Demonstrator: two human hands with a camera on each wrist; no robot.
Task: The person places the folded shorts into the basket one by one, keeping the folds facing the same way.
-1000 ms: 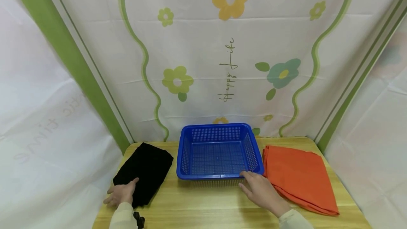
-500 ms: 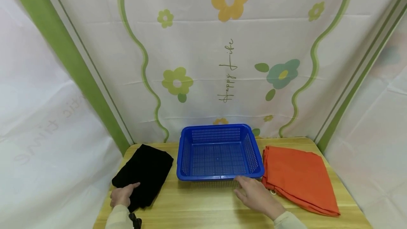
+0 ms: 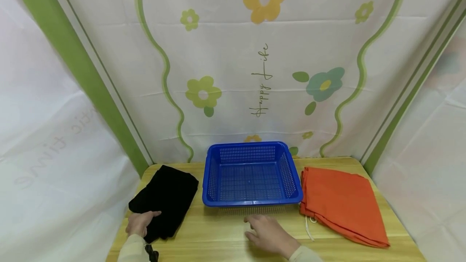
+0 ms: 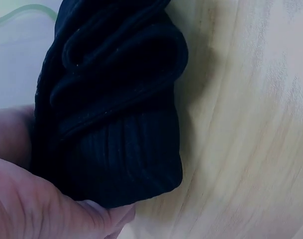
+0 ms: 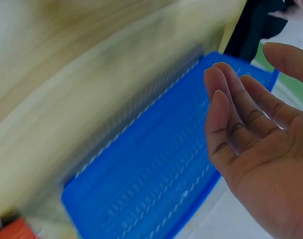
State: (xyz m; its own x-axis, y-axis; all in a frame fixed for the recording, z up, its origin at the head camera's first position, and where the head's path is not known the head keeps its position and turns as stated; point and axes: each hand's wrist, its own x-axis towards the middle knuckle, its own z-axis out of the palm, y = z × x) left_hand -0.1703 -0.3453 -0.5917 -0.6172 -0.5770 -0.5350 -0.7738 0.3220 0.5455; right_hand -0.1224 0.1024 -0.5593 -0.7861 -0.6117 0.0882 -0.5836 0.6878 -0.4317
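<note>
A folded black garment point(image 3: 169, 199) lies at the left of the table. My left hand point(image 3: 138, 223) pinches its near left corner, thumb on top and the other fingers at the edge. In the left wrist view, thick stacked folds of the black garment point(image 4: 121, 99) show between thumb and fingers. My right hand point(image 3: 267, 231) hovers in front of the blue basket point(image 3: 251, 203), holding nothing. Its fingers point(image 5: 251, 114) are loosely bent in the right wrist view, with the basket beyond them. The basket has perforated walls and nothing inside.
On the right lies a folded orange garment point(image 3: 344, 205) with a white drawstring point(image 3: 308, 229) hanging out, close to the basket's right side. The wooden table point(image 3: 204, 241) ends at a white flowered curtain point(image 3: 233, 108) behind; white sheets flank both sides.
My right hand has moved left and nearer from the basket's front right corner, uncovering the drawstring. My left hand has closed its fingers on the black garment's near corner.
</note>
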